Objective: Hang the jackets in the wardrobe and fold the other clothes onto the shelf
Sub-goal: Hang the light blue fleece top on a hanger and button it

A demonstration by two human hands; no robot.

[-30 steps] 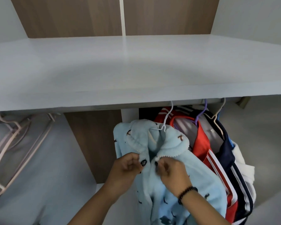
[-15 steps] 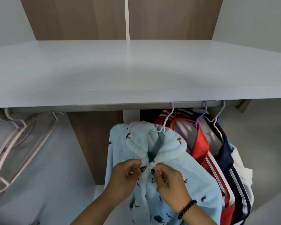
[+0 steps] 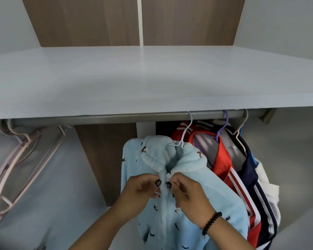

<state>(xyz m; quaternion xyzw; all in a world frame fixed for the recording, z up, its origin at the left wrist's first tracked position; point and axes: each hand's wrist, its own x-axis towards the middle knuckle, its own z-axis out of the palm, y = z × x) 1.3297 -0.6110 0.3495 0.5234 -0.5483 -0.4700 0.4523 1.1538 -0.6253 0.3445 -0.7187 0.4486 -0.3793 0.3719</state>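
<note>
Your left hand [image 3: 140, 191]: fingers curled, pinching the left front edge of the light blue fleece jacket [image 3: 170, 204] below its collar | your right hand [image 3: 190, 197]: fingers curled, pinching the right edge, thumbs nearly meeting | jacket: on a white hanger [image 3: 185, 134] on the rail [image 3: 116, 118] above your fingers, under the shelf [image 3: 152, 78].

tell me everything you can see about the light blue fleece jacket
The light blue fleece jacket looks soft and fluffy, scattered with small dark motifs, with a turned-down collar edged in pale trim. It hangs front-facing on a white wire hanger hooked over the metal rail under the shelf, leftmost of the hanging clothes, its right side against the red jacket. The left hand and right hand pinch the two front edges together just below the collar. Its lower part runs out of view.
</note>
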